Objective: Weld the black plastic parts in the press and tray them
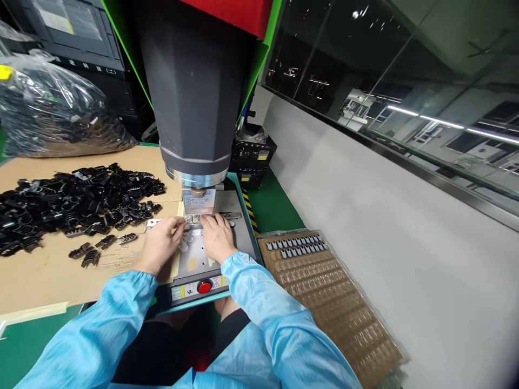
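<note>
My left hand (162, 242) is at the left side of a small metal fixture (195, 219), thumb and forefinger closed together in a pinch. What they hold, if anything, is too small to make out. From the right, my right hand (218, 236) reaches to the same fixture, its fingers bent and closed at the edge; what lies under the fingertips is hidden. The fixture sits on a grey metal plate (198, 254), right beneath the tip of the dark press head (194, 108). A few pale, rounded pieces (184, 244) lie on the plate between my hands.
A heap of black plastic parts (81, 200) covers the cardboard at left, with a filled plastic bag (57, 105) behind. A red button (204, 286) is on the machine's front. At right, a clear moulded tray (324, 292) holds two rows of small parts (298, 245).
</note>
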A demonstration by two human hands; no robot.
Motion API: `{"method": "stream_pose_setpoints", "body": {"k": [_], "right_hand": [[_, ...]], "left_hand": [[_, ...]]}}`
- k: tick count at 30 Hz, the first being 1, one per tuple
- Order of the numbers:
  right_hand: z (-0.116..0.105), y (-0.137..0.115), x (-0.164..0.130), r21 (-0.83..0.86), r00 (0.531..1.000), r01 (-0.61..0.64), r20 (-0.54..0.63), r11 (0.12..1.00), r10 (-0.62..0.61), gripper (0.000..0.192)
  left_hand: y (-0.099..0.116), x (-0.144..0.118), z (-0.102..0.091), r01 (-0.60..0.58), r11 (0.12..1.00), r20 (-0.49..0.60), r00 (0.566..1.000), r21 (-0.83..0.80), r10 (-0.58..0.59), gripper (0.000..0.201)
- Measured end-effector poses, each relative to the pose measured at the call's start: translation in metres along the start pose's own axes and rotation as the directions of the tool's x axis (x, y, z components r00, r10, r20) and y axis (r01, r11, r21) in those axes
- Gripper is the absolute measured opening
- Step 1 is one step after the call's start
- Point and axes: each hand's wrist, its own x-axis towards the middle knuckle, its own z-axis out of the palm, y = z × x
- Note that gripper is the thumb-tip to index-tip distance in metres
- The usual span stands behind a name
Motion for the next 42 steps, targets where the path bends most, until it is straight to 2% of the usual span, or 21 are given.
{"method": "stream_pose_setpoints", "body": {"k": [5, 10, 16, 19, 21, 23, 24, 27, 29, 32, 34, 36, 38, 42], "right_hand": [[0.001, -0.002, -0.003, 0.016, 1.000, -0.016, -0.022, 1.000, 0.016, 0.054], [0.004, -0.001, -0.002, 0.034, 1.000, -0.013, -0.023, 0.999, 0.014, 0.055], [0.005, 0.000, 0.000, 0.055, 0.999, -0.007, -0.036, 0.998, 0.009, 0.052], [0.003, 0.003, 0.000, 0.077, 0.999, -0.013, -0.036, 0.997, 0.015, 0.053], [0.001, 0.003, 0.000, 0.095, 0.999, -0.022, -0.037, 0.995, 0.025, 0.052], [-0.001, -0.004, 0.002, 0.118, 0.998, -0.028, -0.052, 0.993, 0.034, 0.046], [-0.001, -0.011, 0.004, 0.132, 0.998, -0.014, -0.060, 0.991, 0.022, 0.042], [0.002, -0.044, 0.019, 0.173, 0.992, 0.123, -0.046, 0.977, -0.116, 0.032], [0.010, -0.074, 0.038, 0.176, 0.969, 0.242, 0.002, 0.954, -0.246, 0.028], [0.028, -0.114, 0.069, 0.127, 0.933, 0.334, 0.096, 0.934, -0.347, 0.024], [0.040, -0.132, 0.085, 0.084, 0.921, 0.347, 0.158, 0.934, -0.356, 0.020], [0.049, -0.143, 0.096, 0.048, 0.915, 0.344, 0.207, 0.938, -0.347, 0.019], [0.054, -0.147, 0.099, 0.025, 0.914, 0.344, 0.222, 0.939, -0.340, 0.020], [0.048, -0.143, 0.083, 0.036, 0.933, 0.324, 0.154, 0.945, -0.326, 0.016]], "left_hand": [[0.007, 0.015, 0.022, -0.123, 0.991, 0.152, 0.982, 0.060, 0.113, 0.033], [0.012, 0.012, 0.023, -0.188, 0.976, 0.221, 0.962, 0.113, 0.160, 0.037], [0.026, 0.003, 0.023, -0.217, 0.966, 0.245, 0.953, 0.138, 0.179, 0.039], [0.026, -0.008, 0.005, -0.215, 0.968, 0.252, 0.951, 0.127, 0.178, 0.039], [0.014, -0.021, -0.019, -0.160, 0.974, 0.218, 0.968, 0.163, 0.123, 0.041], [-0.009, -0.040, -0.051, -0.028, 0.961, 0.120, 0.993, 0.274, -0.005, 0.044], [-0.023, -0.050, -0.067, 0.078, 0.933, 0.032, 0.995, 0.351, -0.096, 0.045], [-0.066, -0.081, -0.105, 0.346, 0.811, -0.149, 0.938, 0.471, -0.314, 0.056], [-0.085, -0.094, -0.117, 0.427, 0.773, -0.183, 0.904, 0.469, -0.387, 0.063], [-0.098, -0.101, -0.119, 0.467, 0.772, -0.134, 0.879, 0.432, -0.457, 0.063], [-0.100, -0.100, -0.117, 0.469, 0.776, -0.080, 0.872, 0.421, -0.483, 0.059], [-0.100, -0.097, -0.117, 0.435, 0.800, -0.018, 0.882, 0.413, -0.471, 0.056], [-0.100, -0.095, -0.117, 0.361, 0.859, 0.069, 0.909, 0.363, -0.412, 0.052], [-0.095, -0.093, -0.109, 0.165, 0.980, 0.242, 0.952, 0.109, -0.187, 0.039]]}}
